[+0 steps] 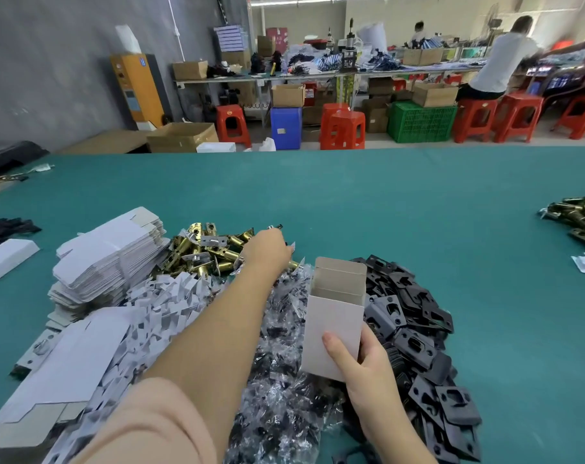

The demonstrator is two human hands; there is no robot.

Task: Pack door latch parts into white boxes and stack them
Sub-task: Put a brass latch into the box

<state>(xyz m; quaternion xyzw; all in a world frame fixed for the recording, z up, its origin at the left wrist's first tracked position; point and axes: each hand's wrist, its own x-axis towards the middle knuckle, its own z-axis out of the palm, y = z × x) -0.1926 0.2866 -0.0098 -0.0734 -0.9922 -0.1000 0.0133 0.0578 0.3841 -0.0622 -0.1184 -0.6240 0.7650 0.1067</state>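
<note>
Head view: right hand (361,360) grips white box (334,323); left hand (267,249) reaches into brass latches (204,249), grasp unclear.

Scene taken from one head-worn wide-angle camera, aimed forward and down, green surface (418,212) seen close below, workshop caught beyond, no second view offered

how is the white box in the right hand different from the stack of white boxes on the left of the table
The white box is folded into shape and stands upright with its top flaps open, gripped by the right hand; the stack of flat boxes is still unfolded, lying in layers on the green table. The held one is single and off the table; the stack is many and untouched. Both are white outside with grey-brown card inside.
</note>
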